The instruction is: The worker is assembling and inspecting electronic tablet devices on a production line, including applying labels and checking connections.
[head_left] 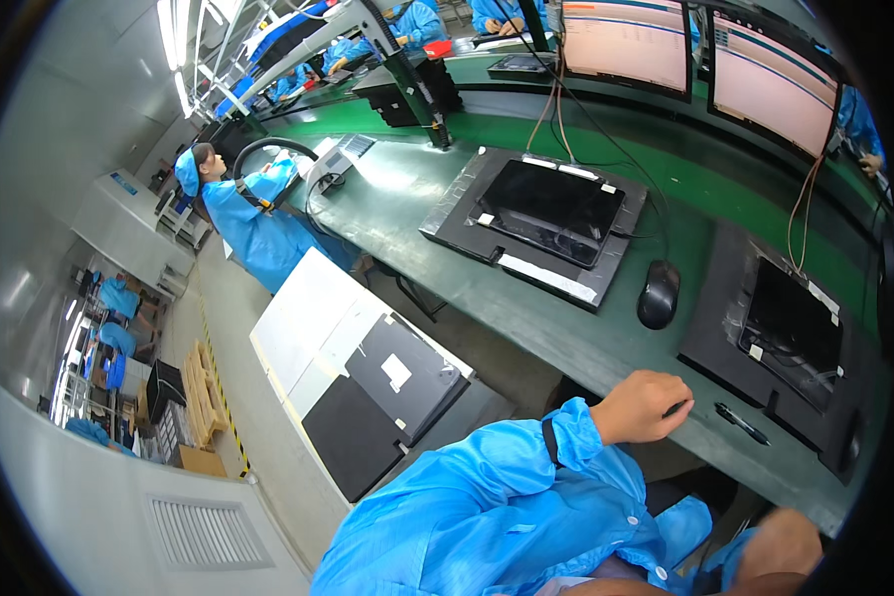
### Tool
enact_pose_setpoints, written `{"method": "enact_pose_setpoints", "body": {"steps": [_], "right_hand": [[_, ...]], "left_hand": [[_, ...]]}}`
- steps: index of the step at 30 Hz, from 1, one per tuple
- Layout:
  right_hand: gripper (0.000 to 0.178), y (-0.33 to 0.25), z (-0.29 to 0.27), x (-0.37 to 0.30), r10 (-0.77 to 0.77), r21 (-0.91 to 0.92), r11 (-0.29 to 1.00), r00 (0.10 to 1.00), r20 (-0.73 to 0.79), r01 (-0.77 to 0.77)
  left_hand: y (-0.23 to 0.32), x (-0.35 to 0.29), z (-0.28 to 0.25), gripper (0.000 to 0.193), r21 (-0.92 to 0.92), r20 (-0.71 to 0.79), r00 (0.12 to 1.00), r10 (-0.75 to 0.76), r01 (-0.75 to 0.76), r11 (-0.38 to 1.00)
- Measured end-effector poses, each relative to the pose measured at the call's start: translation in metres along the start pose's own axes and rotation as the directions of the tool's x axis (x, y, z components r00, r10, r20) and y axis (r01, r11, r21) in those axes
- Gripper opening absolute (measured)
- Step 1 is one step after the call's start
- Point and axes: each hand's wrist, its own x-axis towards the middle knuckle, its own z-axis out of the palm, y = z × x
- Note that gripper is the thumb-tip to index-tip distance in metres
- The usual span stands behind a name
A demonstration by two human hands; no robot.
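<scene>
My left hand point(641, 407) is curled closed above the near edge of the green workbench point(556, 343). A small dark bit shows between its fingers, too little to name. To the right of that hand a black pen point(741, 424) lies on the bench. My right hand point(780, 546) is low at the lower right, smeared by motion, so its fingers do not show clearly. Beyond my left hand sits a black mouse point(659, 295). One dark-screened tablet point(556, 207) rests on a black pad to the far left of it, and another tablet point(793, 328) on a pad at right.
Two lit monitors point(626, 45) stand at the back, with cables hanging down. Left of me, a white board point(313, 308) carries dark flat panels point(402, 372). A metal post point(412, 84) rises from the bench. A person in blue point(258, 223) works farther left.
</scene>
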Motion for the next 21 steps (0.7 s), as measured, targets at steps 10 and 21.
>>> {"method": "enact_pose_setpoints", "body": {"steps": [10, 21], "right_hand": [[0.015, 0.123, -0.038, -0.085, 0.188, -0.799, 0.312, 0.857, -0.479, -0.515], [0.007, 0.125, -0.045, -0.084, 0.286, -0.521, 0.396, 0.641, -0.712, -0.756]], "left_hand": [[0.006, -0.005, 0.005, 0.014, -0.037, 0.059, 0.998, -0.018, 0.021, 0.999], [0.003, -0.006, -0.001, 0.038, -0.071, 0.122, 0.992, 0.030, -0.021, 0.997]]}}
